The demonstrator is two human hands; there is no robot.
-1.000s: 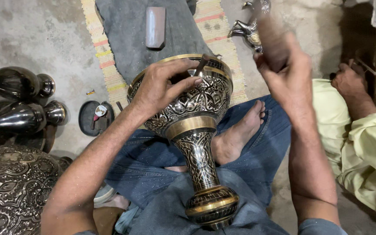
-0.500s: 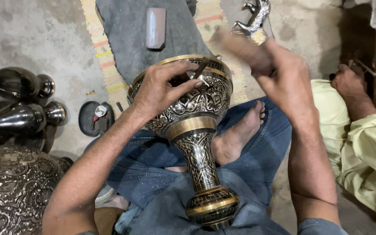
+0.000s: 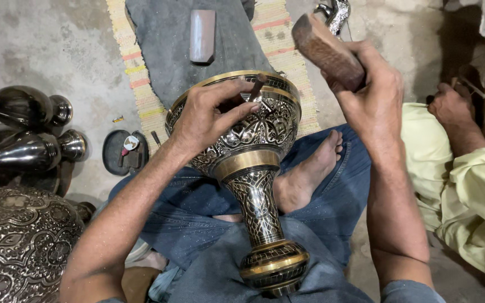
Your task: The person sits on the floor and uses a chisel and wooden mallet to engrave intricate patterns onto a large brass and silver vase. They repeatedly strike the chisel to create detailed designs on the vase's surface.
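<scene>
An engraved brass and black vase (image 3: 254, 168) lies tilted across my lap, its mouth pointing away from me and its foot near my knees. My left hand (image 3: 209, 115) rests on the bowl and pinches a thin chisel (image 3: 255, 88) whose tip sits against the engraved surface. My right hand (image 3: 374, 92) is raised above and to the right of the vase, shut on a wooden mallet block (image 3: 326, 50). The mallet hangs in the air, apart from the chisel.
Dark metal vases (image 3: 23, 129) and a large engraved vessel (image 3: 18, 247) lie at the left. A grey cloth (image 3: 169, 50) with a stone block (image 3: 202, 35) covers a striped mat ahead. A small dark dish (image 3: 123, 152) sits nearby. Another person in pale green (image 3: 467, 185) sits at the right.
My right hand has swung the wooden mallet leftward and down toward the chisel. My left hand and the vase have stayed in place.
</scene>
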